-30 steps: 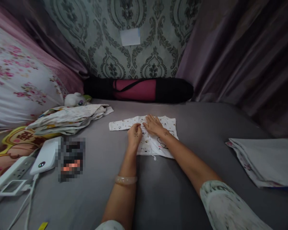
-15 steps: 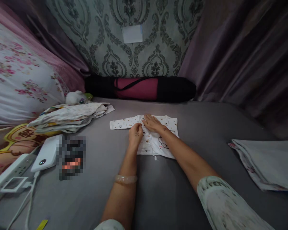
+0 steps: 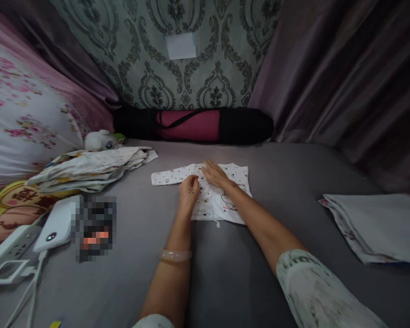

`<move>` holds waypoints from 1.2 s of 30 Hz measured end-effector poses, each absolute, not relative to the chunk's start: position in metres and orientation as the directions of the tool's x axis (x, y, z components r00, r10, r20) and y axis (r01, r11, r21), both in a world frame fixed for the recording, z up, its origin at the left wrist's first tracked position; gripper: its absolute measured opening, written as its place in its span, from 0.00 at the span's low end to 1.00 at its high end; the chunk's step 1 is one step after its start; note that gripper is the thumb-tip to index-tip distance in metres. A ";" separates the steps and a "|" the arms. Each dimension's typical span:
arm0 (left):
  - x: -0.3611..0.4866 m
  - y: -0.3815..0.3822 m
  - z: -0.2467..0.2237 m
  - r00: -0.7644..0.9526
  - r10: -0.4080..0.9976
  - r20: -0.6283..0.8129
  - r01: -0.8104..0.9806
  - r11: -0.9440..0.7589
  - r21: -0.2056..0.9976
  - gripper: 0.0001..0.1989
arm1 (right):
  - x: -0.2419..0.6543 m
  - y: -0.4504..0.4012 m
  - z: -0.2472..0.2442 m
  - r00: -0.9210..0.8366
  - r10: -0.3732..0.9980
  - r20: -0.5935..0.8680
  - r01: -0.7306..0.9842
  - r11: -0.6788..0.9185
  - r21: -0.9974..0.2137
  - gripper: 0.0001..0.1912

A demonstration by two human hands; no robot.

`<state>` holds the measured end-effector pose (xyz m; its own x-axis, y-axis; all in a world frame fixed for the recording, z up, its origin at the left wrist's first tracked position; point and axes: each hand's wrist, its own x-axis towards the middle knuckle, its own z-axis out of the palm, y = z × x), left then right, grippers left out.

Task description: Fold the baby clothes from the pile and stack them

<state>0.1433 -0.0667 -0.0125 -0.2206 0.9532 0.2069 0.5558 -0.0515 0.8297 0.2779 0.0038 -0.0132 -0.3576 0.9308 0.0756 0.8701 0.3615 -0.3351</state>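
Observation:
A small white printed garment [image 3: 228, 212] lies on the grey sheet, its left sleeve stretched out to the left. My left hand [image 3: 189, 189] is closed at the garment's left side, thumb and fingertips pinched at the cloth near the base of that sleeve. Just right of it, my right hand [image 3: 215, 174] rests flat on the upper middle of the garment, palm down with its fingers extended. My right forearm covers part of the garment's right half. A short white tie hangs from the bottom edge.
Folded clothes [image 3: 89, 168] and a white plush toy [image 3: 99, 140] lie at left, near a power bank [image 3: 58, 223] and power strip [image 3: 15, 248]. Folded cloth [image 3: 376, 223] is at right. A black and pink bag [image 3: 191, 125] lies along the wall.
The whole view has shifted slightly, so most things appear a little further left. Both hands keep nearly the same places on the garment.

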 end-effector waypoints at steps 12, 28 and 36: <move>0.145 -0.068 -0.011 -0.206 0.957 0.202 0.572 -0.050 0.819 0.13 | 0.290 -0.015 -0.021 -0.238 0.968 0.080 0.944 0.249 -0.216 0.29; 0.119 -0.049 -0.022 -0.410 0.901 0.144 0.355 0.013 0.935 0.12 | 0.336 -0.018 -0.024 0.010 0.996 0.087 0.984 0.006 -0.179 0.32; 0.083 -0.061 -0.009 -0.716 0.676 0.174 0.564 0.413 0.716 0.14 | 0.352 -0.009 -0.014 0.030 1.000 -0.004 0.972 -0.030 -0.234 0.33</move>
<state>0.0833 -0.0606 -0.0093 -0.7158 0.6764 0.1739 0.5637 0.4126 0.7156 0.3517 -0.0088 -0.0135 0.0302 0.9995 -0.0045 0.9717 -0.0304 -0.2342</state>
